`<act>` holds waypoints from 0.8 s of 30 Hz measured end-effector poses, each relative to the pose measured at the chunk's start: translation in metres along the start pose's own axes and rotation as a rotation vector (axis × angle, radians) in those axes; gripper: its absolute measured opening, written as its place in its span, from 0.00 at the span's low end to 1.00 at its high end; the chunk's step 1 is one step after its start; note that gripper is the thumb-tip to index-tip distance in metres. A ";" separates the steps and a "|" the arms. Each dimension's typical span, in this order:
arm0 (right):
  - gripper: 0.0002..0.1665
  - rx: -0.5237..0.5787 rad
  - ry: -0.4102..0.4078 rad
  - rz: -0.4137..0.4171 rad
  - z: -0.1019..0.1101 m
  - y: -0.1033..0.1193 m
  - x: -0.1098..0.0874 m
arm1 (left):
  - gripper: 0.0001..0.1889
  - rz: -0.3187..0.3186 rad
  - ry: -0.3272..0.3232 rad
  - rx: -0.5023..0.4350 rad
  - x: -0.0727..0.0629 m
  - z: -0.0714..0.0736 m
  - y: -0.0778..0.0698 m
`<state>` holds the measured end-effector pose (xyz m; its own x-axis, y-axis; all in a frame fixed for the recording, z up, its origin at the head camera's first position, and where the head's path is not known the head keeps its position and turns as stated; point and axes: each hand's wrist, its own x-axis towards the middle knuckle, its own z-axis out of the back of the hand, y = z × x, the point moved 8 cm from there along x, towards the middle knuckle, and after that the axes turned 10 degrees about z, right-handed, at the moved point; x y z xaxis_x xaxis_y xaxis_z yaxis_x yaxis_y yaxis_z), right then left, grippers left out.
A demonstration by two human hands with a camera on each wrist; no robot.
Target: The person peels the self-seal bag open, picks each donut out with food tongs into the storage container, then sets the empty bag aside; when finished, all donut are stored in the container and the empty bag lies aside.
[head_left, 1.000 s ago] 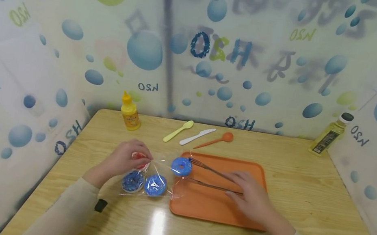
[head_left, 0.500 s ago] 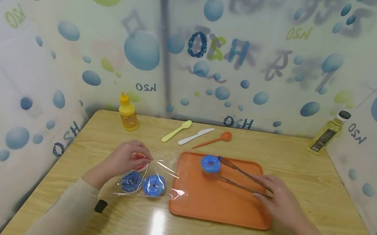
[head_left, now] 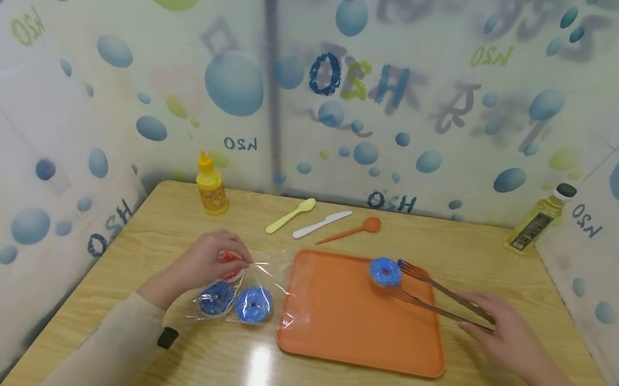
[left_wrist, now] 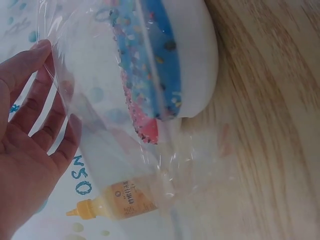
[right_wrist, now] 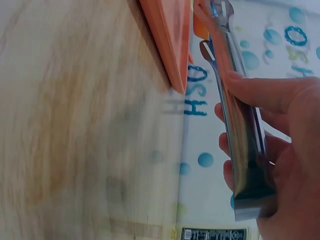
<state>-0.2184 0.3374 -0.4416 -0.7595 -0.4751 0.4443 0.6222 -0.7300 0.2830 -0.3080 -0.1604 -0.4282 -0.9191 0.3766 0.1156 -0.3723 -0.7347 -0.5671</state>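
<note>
The orange tray (head_left: pixel 364 326) lies unmoved. Lapping its left edge, a clear bag (head_left: pixel 272 273) is pinched by the left hand (head_left: pixel 214 257). Right of it, the right hand (head_left: pixel 509 332) grips tongs (right_wrist: pixel 245 132); their long axis crosses the tray's right edge, tips pointing left. Between them, a blue doughnut (head_left: pixel 378 271), one second ago at the left edge, is over the tray's far right part.

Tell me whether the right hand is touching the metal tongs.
Touching. The right wrist view shows it plainly: the right hand grips the metal tongs, its thumb lying against one side and its fingers wrapped round the other.
</note>
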 end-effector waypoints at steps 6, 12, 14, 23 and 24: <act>0.32 -0.005 0.010 0.002 0.005 -0.014 -0.008 | 0.05 0.008 0.007 0.004 0.001 0.000 0.000; 0.33 0.003 0.019 0.012 0.006 -0.022 -0.015 | 0.05 0.011 0.009 0.007 0.001 0.001 -0.002; 0.33 0.001 0.022 0.008 0.006 -0.024 -0.017 | 0.05 0.011 0.010 0.009 0.001 0.001 -0.002; 0.34 -0.031 0.040 0.020 0.007 -0.025 -0.021 | 0.05 0.017 0.021 0.010 0.001 0.000 0.000; 0.35 -0.032 0.043 0.022 0.006 -0.025 -0.021 | 0.05 0.019 0.023 0.011 0.001 0.000 0.000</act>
<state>-0.2166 0.3689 -0.4525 -0.7538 -0.5112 0.4127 0.6326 -0.7344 0.2457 -0.3090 -0.1597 -0.4279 -0.9229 0.3753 0.0860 -0.3563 -0.7481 -0.5597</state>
